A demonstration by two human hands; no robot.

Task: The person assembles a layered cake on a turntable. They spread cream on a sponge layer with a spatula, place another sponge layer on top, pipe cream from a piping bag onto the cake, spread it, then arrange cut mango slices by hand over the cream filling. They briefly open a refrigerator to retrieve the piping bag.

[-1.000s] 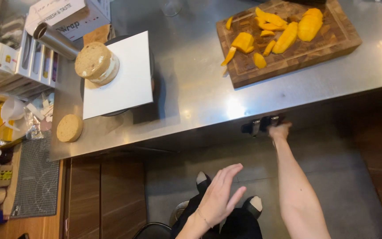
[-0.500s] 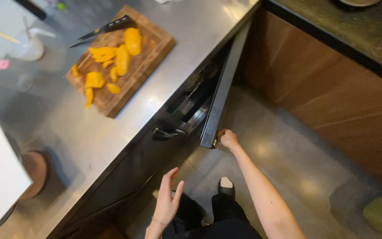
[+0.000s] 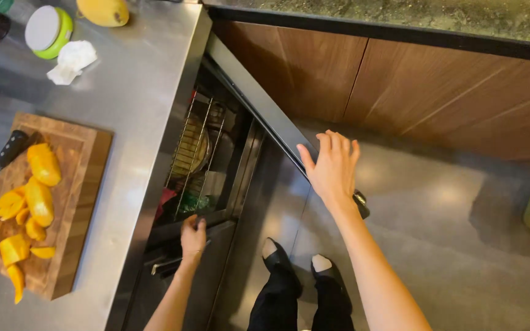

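the under-bench fridge door [image 3: 265, 122] is standing wide open now at frame centre, no longer ajar; right hand [image 3: 332, 165] is resting spread and flat on its edge, left hand [image 3: 192, 236] is curling onto the compartment's lower frame beside the wire rack [image 3: 194, 153], while the cutting board [image 3: 69, 202] is lying at left.

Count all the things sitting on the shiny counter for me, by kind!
Wooden cutting board with cut mango pieces: 1
Knife: 1
Whole mango: 1
Green tub with white lid: 1
Crumpled white tissue: 1
Total: 5
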